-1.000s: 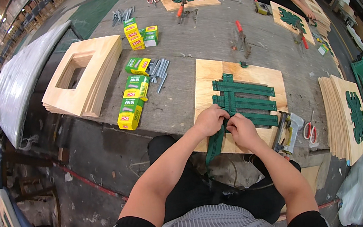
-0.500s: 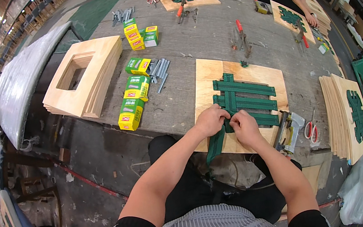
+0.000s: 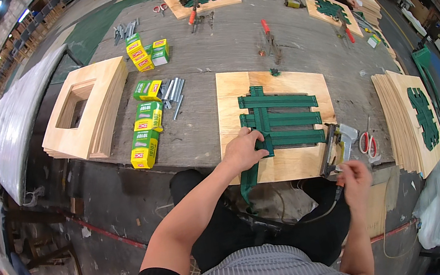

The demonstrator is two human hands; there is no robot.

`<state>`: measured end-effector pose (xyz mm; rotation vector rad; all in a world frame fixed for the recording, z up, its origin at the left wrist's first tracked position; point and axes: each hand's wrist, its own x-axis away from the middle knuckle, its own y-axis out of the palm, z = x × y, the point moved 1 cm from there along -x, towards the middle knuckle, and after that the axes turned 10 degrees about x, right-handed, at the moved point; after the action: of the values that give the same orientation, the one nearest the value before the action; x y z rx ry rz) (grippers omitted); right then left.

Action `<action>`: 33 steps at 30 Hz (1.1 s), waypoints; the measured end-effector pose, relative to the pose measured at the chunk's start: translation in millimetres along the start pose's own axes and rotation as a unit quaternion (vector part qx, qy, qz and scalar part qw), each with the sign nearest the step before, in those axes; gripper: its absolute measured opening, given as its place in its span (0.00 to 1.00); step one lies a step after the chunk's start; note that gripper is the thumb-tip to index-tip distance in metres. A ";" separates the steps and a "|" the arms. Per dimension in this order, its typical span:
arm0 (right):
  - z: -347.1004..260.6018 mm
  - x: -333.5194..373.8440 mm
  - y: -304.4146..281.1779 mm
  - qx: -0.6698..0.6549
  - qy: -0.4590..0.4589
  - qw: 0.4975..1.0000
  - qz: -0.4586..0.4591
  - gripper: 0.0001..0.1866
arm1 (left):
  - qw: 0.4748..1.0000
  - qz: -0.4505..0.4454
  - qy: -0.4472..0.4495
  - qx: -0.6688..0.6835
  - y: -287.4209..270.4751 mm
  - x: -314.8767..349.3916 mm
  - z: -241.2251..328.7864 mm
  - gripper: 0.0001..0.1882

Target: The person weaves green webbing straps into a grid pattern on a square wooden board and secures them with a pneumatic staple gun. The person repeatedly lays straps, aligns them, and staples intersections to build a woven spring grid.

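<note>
A square plywood panel [image 3: 299,168] lies at the table's front edge, with green webbing straps [image 3: 292,120] laid across its cut-out. Several run sideways and one crosses them at the left. My left hand [image 3: 244,150] is closed on the green webbing at the lower left crossing, fingers and thumb pressing it to the panel. A loose strap tail [image 3: 248,182] hangs below that hand over the edge. My right hand [image 3: 355,176] is beside the staple gun [image 3: 342,144], its fingers curled near the orange hose fitting [image 3: 340,182]; what they grip is hidden.
Red-handled scissors [image 3: 368,145] lie right of the staple gun. Green-yellow boxes [image 3: 145,148] and metal staple strips [image 3: 172,92] are at left, near stacked cut-out panels [image 3: 84,113]. Pliers [image 3: 270,43] lie farther back. More panels [image 3: 393,121] stand right. Two people work across the table.
My right hand has left the webbing and moved right and nearer me, to the staple gun's hose end. My left hand remains on the webbing. The whole view has shifted slightly.
</note>
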<state>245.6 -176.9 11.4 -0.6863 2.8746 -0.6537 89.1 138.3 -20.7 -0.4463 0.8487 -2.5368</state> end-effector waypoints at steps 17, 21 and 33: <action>48.8 -94.9 -16.4 0.173 0.176 0.969 -0.024 0.20 | 0.998 -0.059 0.015 -0.021 -1.7 -12.9 1.0 0.21; 62.1 -100.1 -9.8 0.122 0.160 0.979 0.034 0.16 | 0.997 -0.074 0.029 0.014 0.0 -16.2 -4.5 0.22; -60.9 -14.6 59.6 -0.070 0.163 0.978 -0.110 0.15 | 0.997 -0.066 0.031 0.017 -9.7 -16.7 -7.0 0.18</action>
<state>221.9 -98.9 40.5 -1.0165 3.1994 -0.6495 97.6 156.9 -22.6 -0.4290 0.8230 -2.6948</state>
